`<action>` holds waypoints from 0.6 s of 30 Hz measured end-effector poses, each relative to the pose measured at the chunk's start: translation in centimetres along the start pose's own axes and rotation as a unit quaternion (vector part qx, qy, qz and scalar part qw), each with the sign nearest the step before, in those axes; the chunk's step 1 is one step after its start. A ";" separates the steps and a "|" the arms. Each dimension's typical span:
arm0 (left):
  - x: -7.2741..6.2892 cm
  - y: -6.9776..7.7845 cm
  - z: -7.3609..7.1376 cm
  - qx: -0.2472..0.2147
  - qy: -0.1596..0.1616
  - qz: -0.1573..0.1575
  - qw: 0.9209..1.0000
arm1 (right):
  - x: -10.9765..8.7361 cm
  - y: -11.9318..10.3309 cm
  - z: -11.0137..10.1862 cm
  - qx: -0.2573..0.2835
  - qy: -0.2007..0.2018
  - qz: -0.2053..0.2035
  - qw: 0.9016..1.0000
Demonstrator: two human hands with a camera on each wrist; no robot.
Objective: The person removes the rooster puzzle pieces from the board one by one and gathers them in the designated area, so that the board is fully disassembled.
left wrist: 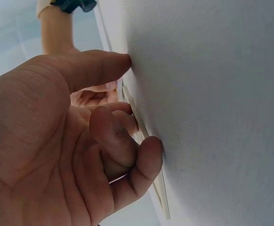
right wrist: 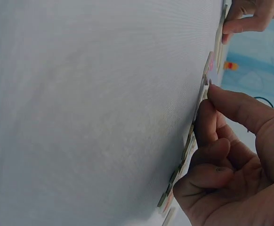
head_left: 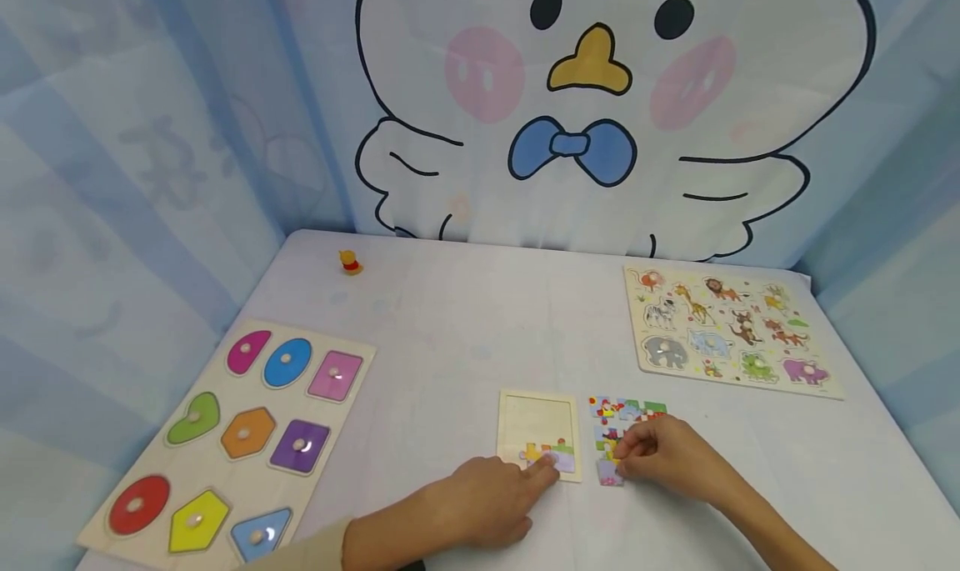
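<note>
A small wooden puzzle tray (head_left: 517, 421) lies near the front middle of the table, with a few joined jigsaw pieces (head_left: 532, 452) along its lower side. My left hand (head_left: 487, 500) rests its extended index fingertip on these pieces; its other fingers are bent, and the thumb touches the tablecloth in the left wrist view. Just right of the tray lie several loose jigsaw pieces (head_left: 604, 438). Over them my right hand (head_left: 675, 458) brings thumb and index finger together at a jigsaw piece (right wrist: 213, 75), mostly covered by the fingers in the head view.
At the left lies a wooden shape board (head_left: 217, 475) with knobbed coloured shapes. An animal puzzle board (head_left: 678, 325) lies at the back right. A small yellow and red figurine (head_left: 349, 262) stands at the back left, before a printed curtain (head_left: 480, 187).
</note>
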State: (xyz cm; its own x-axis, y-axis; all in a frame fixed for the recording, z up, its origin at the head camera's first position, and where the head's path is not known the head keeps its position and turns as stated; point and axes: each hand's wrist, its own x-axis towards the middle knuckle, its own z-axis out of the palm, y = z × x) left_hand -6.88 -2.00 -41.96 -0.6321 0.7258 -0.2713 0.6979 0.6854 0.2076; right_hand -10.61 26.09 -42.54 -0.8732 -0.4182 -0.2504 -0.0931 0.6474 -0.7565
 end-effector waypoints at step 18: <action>0.1 -0.1 0.1 -0.003 -0.009 0.003 1.000 | -0.4 -1.3 1.1 -0.147 0.062 0.005 0.987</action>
State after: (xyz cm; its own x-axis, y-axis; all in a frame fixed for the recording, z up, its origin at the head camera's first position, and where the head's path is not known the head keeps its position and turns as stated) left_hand -7.02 -2.02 -42.09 -0.6221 0.7283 -0.2875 0.6993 0.6819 0.2145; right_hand -9.63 24.75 -42.13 -0.9248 -0.3413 -0.1680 -0.2029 0.8161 -0.5411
